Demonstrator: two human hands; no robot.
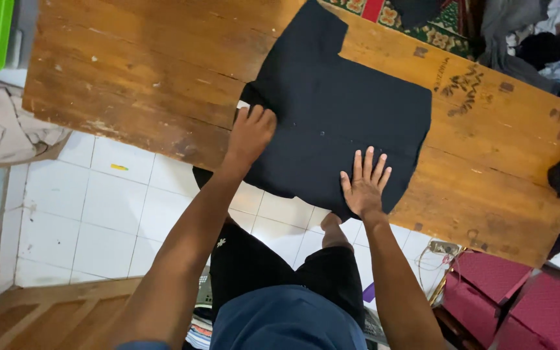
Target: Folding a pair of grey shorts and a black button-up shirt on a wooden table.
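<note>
Black folded shirt [338,110] on worn wooden table [131,78], both hands flat, unclenched: left [251,133], right [363,185].

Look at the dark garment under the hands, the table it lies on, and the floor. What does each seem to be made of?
The black garment looks like soft woven cloth, matte: it lies flat and folds at the edges. The table appears to be wooden planks with a worn, scratched finish, grain and stains visible. The floor seems to be glossy white ceramic tile, judging by the grid of joints.
</note>
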